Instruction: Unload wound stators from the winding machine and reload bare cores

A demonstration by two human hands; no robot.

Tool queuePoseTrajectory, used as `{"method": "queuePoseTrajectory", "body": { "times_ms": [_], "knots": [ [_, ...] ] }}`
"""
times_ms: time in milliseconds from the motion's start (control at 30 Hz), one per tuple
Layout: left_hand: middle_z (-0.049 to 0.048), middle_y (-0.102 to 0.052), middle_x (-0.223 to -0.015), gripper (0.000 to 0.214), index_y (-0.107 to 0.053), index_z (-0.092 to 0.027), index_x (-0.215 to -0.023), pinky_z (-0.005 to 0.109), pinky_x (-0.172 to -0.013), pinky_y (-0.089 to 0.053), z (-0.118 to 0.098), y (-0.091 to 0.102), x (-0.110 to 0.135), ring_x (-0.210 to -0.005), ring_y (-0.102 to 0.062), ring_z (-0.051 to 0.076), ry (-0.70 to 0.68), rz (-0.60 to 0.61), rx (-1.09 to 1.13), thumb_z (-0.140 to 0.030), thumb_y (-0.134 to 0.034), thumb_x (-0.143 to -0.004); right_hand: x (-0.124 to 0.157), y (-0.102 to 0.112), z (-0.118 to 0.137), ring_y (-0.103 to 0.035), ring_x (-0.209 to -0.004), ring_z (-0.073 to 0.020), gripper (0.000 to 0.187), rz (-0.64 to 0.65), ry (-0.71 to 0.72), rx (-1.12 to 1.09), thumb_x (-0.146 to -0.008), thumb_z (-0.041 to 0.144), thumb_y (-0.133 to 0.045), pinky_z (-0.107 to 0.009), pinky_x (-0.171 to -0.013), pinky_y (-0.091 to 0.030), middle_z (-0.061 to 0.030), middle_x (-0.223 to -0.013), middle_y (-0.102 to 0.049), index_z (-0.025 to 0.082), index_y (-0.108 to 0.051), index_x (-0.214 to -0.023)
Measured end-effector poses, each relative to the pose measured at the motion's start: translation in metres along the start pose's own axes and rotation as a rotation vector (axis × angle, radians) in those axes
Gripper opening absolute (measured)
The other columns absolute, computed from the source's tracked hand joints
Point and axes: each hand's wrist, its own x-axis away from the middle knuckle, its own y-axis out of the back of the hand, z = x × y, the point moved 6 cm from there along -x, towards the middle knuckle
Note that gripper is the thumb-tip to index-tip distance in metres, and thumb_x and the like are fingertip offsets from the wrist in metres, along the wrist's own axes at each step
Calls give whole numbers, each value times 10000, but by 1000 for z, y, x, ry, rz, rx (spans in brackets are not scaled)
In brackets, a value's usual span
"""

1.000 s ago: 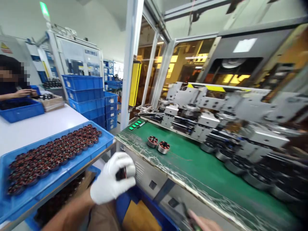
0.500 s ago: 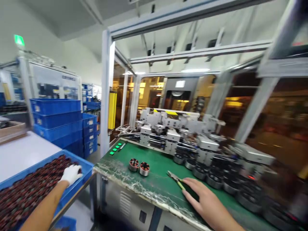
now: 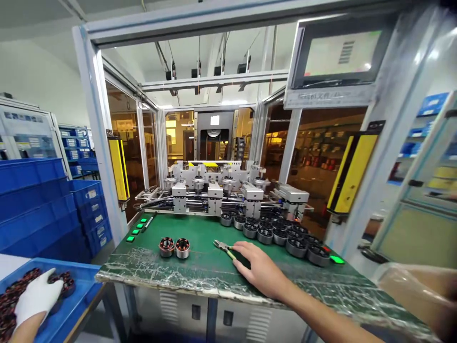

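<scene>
My left hand [image 3: 36,297], in a white glove, rests palm down on dark copper-wound stators [image 3: 10,297] in a blue tray [image 3: 76,297] at the lower left, its fingers curved over them. My bare right hand [image 3: 260,270] lies on the green table top [image 3: 200,233] with its fingers over the yellow-green handles of small cutting pliers [image 3: 223,247], whose metal tips point left. Two wound stators [image 3: 174,247] stand side by side on the green top, left of the pliers.
A grey machine with clamps [image 3: 221,193] spans the back of the table, with several dark ring parts [image 3: 282,236] in front of it. Green buttons [image 3: 137,228] sit at the left edge. Stacked blue crates [image 3: 39,209] stand at left, yellow light-curtain posts [image 3: 117,166] flank the opening.
The view has swung right. My left hand went from holding a dark part near my body to resting on the tray of stators. My right hand came up onto the table at the pliers.
</scene>
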Motion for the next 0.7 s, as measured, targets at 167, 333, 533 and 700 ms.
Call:
{"method": "queuePoseTrajectory", "body": {
  "times_ms": [167, 333, 533, 700],
  "knots": [
    [139, -616, -1398, 745, -461, -104, -1405, 453, -1094, -456, -113, 37, 42, -1276, -595, 326, -204, -18, 124, -661, -340, -927, -3, -4, 5, -548, -1221, -302, 399, 2, 19, 17, -956, 340, -451, -493, -1110, -427, -153, -1290, -607, 132, -661, -1224],
    [61, -422, -1592, 967, -388, -203, -1534, 337, -1212, -330, -251, -18, 86, -1443, -435, 274, -723, 414, 111, -500, -760, -693, -4, -5, 10, -538, -1230, -313, 405, 28, 22, 63, -961, 313, -456, -491, -1108, -425, -170, -1303, -597, 99, -649, -1247],
    [140, -502, -1523, 940, -460, -141, -1493, 421, -1185, -377, -286, -43, 93, -1390, -499, 333, -818, 628, 16, -468, -762, -665, -4, 3, 18, -562, -1205, -301, 373, 22, 6, 87, -956, 279, -514, -447, -1089, -443, -166, -1306, -607, 103, -659, -1251],
    [98, -599, -1440, 705, -531, -168, -1425, 384, -1129, -440, -280, -28, 95, -1301, -589, 282, -804, 637, 7, -526, -595, -820, -4, 7, 22, -553, -1203, -299, 361, 5, 9, 66, -951, 253, -524, -449, -1084, -432, -152, -1294, -610, 115, -658, -1256]
  ]
}}
